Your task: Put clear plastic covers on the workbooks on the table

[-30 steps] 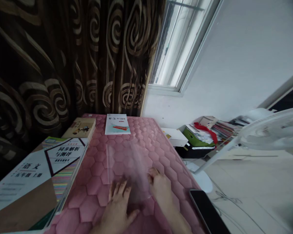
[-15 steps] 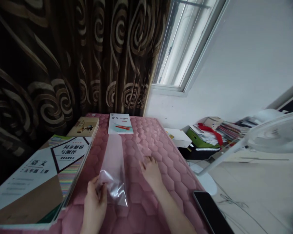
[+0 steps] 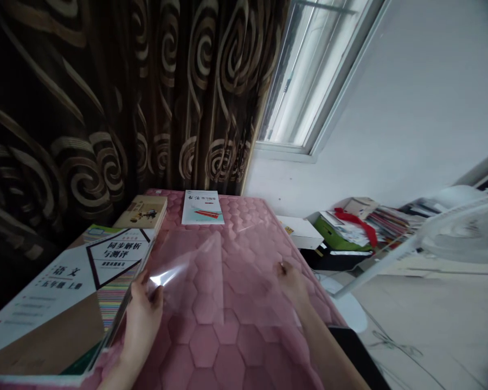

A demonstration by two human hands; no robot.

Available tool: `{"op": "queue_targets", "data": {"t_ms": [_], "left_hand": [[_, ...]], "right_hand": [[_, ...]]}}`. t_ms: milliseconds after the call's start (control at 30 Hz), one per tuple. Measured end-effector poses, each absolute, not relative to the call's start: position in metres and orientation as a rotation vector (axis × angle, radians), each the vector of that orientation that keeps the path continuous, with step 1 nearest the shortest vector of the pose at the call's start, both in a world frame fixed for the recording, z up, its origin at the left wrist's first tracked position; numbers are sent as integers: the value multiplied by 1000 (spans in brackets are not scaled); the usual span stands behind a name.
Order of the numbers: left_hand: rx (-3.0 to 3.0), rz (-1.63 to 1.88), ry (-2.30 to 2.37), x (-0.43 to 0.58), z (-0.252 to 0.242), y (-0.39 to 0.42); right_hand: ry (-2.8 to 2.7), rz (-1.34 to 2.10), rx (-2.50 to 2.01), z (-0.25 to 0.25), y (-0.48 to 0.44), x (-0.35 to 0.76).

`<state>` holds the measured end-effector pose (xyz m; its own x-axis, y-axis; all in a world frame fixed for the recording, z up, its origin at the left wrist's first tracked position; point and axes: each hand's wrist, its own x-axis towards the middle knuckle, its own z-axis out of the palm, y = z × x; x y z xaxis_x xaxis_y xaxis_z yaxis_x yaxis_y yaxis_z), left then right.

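Observation:
A clear plastic book cover (image 3: pixel 203 281) is spread open above the pink quilted table cover (image 3: pixel 211 346), with a fold line down its middle. My left hand (image 3: pixel 144 303) pinches its left edge beside the stack of books, and light glints off the film there. At the opposite edge, my right hand (image 3: pixel 290 281) has its fingers closed on the film. Beyond the plastic lies a thin white booklet (image 3: pixel 203 207) with a red and green picture, flat near the table's far end.
Workbooks (image 3: pixel 77 292) are stacked on the left, with a tan book (image 3: pixel 142 211) behind them. A black phone (image 3: pixel 355 352) lies at the right edge, partly behind my right forearm. To the right stand a white fan (image 3: pixel 390 260) and boxes of papers (image 3: pixel 345 227). A patterned curtain (image 3: pixel 146 108) hangs behind.
My hands have moved apart, the left one leftward and the right one rightward. The plastic cover has gone from folded and narrow to spread wide between them.

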<state>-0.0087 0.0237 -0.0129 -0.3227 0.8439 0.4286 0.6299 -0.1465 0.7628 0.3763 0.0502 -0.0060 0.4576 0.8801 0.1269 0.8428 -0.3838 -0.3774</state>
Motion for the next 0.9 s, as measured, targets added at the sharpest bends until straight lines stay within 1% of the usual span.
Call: {"op": "queue_targets", "data": {"t_ms": [133, 200, 267, 400, 467, 600, 667, 767, 900], "left_hand": [[1936, 1220, 2039, -21, -41, 36], [2083, 1062, 2131, -22, -48, 34], [2198, 881, 2229, -19, -44, 25], [2312, 610, 2403, 4, -19, 5], [2412, 525, 2246, 26, -6, 4], [2621, 286, 1376, 76, 8, 24], [2618, 178, 1140, 92, 6, 35], [2556, 86, 1152, 98, -6, 45], [2580, 180, 1190, 89, -26, 43]], "right_hand": [[-1453, 146, -2435, -19, 43, 395], [-1493, 150, -2447, -23, 40, 394], [-1517, 150, -2468, -24, 39, 390], [-1533, 151, -2495, -21, 39, 386], [-1531, 154, -2498, -21, 40, 385], [-1539, 131, -2453, -26, 41, 383], [-1566, 136, -2431, -29, 41, 383], [-1617, 200, -2444, -27, 39, 383], [-1694, 140, -2458, -6, 53, 378]]}}
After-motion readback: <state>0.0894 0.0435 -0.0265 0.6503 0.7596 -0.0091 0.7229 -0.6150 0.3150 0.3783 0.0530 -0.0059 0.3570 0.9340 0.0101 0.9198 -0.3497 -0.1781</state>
